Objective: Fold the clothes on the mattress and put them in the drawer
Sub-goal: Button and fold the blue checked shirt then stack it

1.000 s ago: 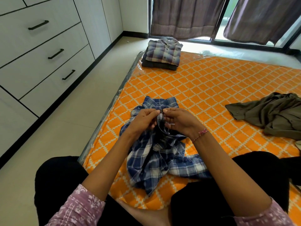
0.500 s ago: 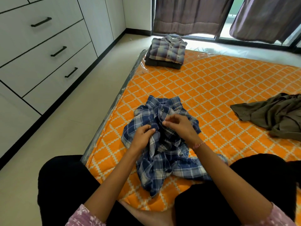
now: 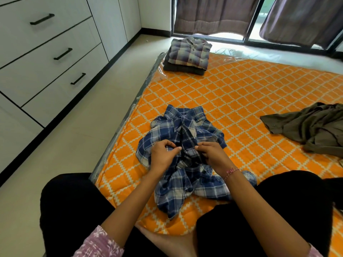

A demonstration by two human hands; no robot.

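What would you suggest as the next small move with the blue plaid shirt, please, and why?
Probably draw the two front edges together and fasten them: the left hand and right hand each pinch the blue plaid shirt at its open front, and it lies crumpled on the mattress, not yet flat enough to fold.

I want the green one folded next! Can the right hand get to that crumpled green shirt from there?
Probably yes. The olive-green shirt lies on the right hand's side, with only bare orange mattress between them. But that hand's grip is on the blue plaid shirt, so it must let go, then stretch or lean over.

Blue plaid shirt (image 3: 187,138) — orange-diamond mattress (image 3: 250,101)
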